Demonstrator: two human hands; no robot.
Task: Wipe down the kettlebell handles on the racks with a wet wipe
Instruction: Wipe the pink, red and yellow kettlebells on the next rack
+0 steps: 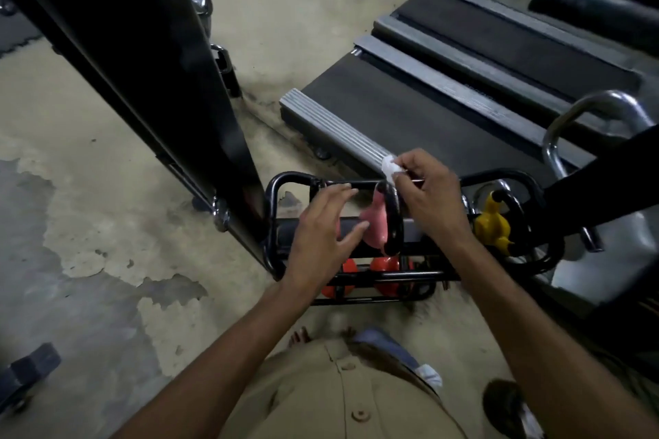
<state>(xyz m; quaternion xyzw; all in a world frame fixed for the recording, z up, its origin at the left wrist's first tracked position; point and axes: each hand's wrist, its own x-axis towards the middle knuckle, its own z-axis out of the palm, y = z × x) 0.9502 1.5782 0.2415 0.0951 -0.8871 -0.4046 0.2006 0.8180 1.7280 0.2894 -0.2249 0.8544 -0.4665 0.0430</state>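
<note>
Pink kettlebell (376, 224) on rack (271, 200) w/ left hand (328, 228) in front, treadmill (392, 107) behind

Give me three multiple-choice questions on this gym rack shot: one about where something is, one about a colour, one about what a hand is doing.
1. Where are the orange kettlebells?
A. on the rack's lower shelf
B. on a treadmill belt
C. on the bare floor

2. What colour is the upper kettlebell beside the left hand?
A. blue
B. pink
C. green

3. What is the right hand doing?
A. hanging idle
B. pinching a white wipe
C. gripping a dumbbell

Answers: 1 A, they sit low inside the frame; 2 B, its body shows pink; 3 B, its fingertips pinch the wipe.
</note>
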